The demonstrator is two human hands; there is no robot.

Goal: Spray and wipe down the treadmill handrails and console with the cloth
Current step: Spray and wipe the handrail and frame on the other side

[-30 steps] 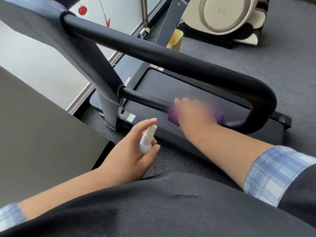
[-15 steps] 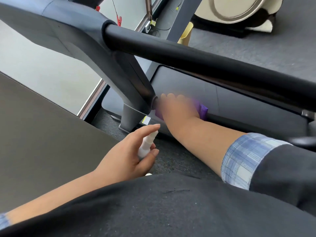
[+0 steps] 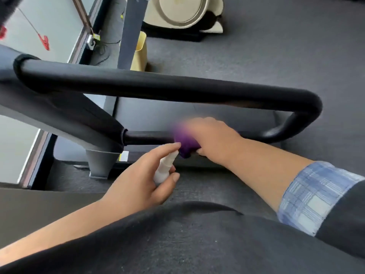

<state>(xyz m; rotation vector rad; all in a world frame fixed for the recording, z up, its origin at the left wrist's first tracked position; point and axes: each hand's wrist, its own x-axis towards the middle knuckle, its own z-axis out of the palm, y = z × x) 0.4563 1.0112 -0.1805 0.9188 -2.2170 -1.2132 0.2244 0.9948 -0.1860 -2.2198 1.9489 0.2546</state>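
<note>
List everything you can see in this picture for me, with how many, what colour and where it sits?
Padded black treadmill handrail loop: one, black, across the middle; upper bar and lower bar joined by a bend at right.
Grey treadmill upright: one, grey, at left, foot on the floor.
Purple wiping cloth: one, purple, wrapped on the lower bar, blurred.
Small white spray bottle: one, white, centre, nozzle toward the cloth.
Pale yellow bin: one, yellow, behind the handrail.
Cream round machine: one, cream, top centre.
Dark grey carpet: grey, covers the floor.
Left hand: holds the spray bottle.
Right hand: presses the cloth on the bar.
</note>
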